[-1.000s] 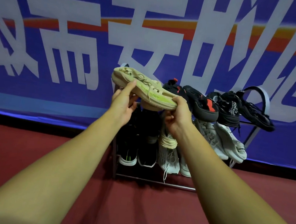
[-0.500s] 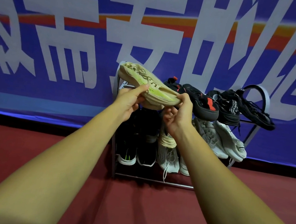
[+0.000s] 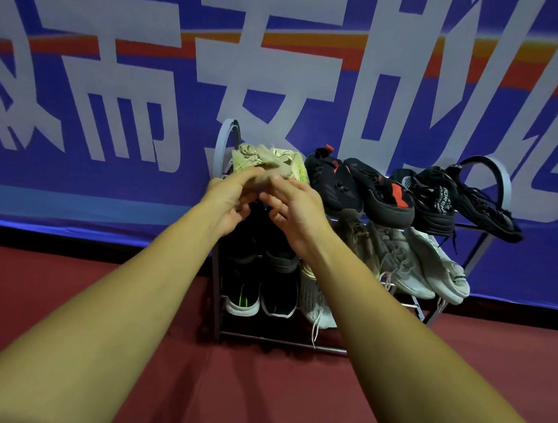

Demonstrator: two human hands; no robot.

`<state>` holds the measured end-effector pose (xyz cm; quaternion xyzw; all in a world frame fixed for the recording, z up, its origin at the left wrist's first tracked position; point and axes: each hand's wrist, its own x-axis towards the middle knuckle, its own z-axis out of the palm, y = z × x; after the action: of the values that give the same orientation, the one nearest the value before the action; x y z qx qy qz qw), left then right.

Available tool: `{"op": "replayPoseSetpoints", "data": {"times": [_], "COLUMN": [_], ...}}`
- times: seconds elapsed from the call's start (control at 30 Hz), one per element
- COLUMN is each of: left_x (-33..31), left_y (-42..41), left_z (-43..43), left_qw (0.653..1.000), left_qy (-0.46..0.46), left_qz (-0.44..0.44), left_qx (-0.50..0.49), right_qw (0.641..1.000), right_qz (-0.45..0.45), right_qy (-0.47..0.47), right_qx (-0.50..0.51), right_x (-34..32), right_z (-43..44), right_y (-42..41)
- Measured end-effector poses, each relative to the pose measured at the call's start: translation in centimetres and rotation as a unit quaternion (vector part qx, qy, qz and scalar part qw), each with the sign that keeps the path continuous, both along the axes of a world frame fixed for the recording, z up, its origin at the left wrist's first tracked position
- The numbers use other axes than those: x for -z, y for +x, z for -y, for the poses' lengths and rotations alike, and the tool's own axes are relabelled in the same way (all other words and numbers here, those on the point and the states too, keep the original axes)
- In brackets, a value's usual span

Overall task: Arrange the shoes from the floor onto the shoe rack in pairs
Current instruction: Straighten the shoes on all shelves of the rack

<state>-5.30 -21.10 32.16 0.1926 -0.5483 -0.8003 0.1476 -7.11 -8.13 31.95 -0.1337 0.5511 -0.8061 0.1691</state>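
Blue banner behind; beige shoe (lime trim) atop rack; left hand, right hand touch it, loose-fingered.

**An event or sports hall, not a home**

A huge blue banner printed with giant white Chinese characters and an orange-red stripe fills the upper half of the frame like a venue backdrop. Along the bottom runs a plain dark red floor. At centre a metal shoe rack stands against the banner, packed with black and white trainers.
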Motion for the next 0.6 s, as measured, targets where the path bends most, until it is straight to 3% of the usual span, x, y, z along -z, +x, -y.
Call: {"op": "replayPoseSetpoints", "data": {"times": [0.2,0.37,0.6], "left_x": [-0.3,1.1,1.8], "left_y": [0.2,0.7,0.9], "left_z": [1.7,2.0,2.1], "left_qw": [0.997,0.993,0.997], "left_qy": [0.016,-0.071,-0.064], "left_qz": [-0.019,-0.01,0.037], "left_qx": [-0.079,-0.095,0.016], "right_qw": [0.997,0.992,0.962], "right_qz": [0.025,-0.011,-0.084], "right_qy": [0.075,0.118,0.225], "right_qx": [0.013,0.034,0.132], "right_x": [-0.2,0.9,0.5], "right_z": [1.2,2.3,3.4], "right_y": [0.1,-0.8,-2.0]}}
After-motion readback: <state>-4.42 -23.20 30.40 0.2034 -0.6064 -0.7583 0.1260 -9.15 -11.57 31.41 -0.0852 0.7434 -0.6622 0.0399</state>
